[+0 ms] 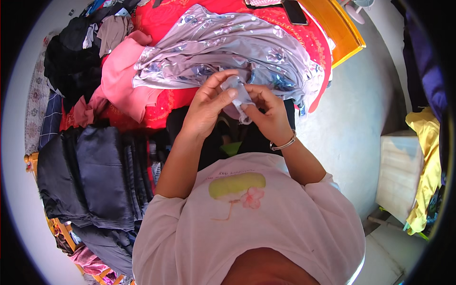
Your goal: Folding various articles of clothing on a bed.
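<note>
A small pale, thin cloth piece (239,93) is pinched between my two hands in the middle of the view. My left hand (215,94) grips its upper end between thumb and fingers. On its right edge, my right hand (263,107) holds it lower down; a metal bangle circles that wrist. Just beyond both hands, a grey-lilac floral garment (228,39) lies spread and creased on a red patterned bed cover (160,107). Whether the small piece is part of a larger item cannot be told.
Left of the floral garment lie a pink garment (121,71) and a heap of black clothes (71,53). Folded dark trousers (99,174) are stacked nearer me. A phone (294,11) rests near the yellow wooden bed end (345,35). A pale box (399,171) and yellow cloth (427,142) stand right.
</note>
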The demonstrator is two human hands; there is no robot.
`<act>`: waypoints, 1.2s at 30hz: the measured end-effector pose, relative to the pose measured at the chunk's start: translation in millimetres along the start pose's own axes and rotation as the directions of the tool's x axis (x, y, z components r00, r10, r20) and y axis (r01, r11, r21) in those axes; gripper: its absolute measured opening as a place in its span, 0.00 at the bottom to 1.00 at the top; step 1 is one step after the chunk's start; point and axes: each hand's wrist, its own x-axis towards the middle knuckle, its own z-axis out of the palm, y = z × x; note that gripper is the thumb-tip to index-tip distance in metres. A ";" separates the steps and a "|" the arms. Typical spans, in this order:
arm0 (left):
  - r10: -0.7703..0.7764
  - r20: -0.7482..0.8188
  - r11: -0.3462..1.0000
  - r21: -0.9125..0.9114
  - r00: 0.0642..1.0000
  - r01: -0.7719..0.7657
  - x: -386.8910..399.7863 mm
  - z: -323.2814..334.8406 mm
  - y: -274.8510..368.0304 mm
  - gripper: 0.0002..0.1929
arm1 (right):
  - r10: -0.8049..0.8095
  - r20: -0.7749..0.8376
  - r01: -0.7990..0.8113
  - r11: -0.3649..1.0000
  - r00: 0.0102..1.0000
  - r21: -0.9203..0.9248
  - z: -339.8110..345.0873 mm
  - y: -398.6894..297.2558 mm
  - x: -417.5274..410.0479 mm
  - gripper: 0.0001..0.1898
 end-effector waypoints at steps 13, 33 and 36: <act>0.437 0.053 0.721 0.576 0.898 -0.385 -23.6 8.1 -13.4 0.19 | 0.210 -0.003 -0.172 0.811 0.978 0.559 12.8 -1.6 12.3 0.15; 0.492 0.087 0.635 0.645 0.866 -0.426 -29.5 9.1 -14.5 0.16 | 0.247 -0.054 -0.157 0.755 0.967 0.637 13.3 1.2 10.2 0.28; 0.517 0.088 0.689 0.547 0.852 -0.475 -25.2 3.9 -19.8 0.18 | 0.325 0.012 -0.217 0.605 0.946 0.766 11.0 -5.5 9.7 0.27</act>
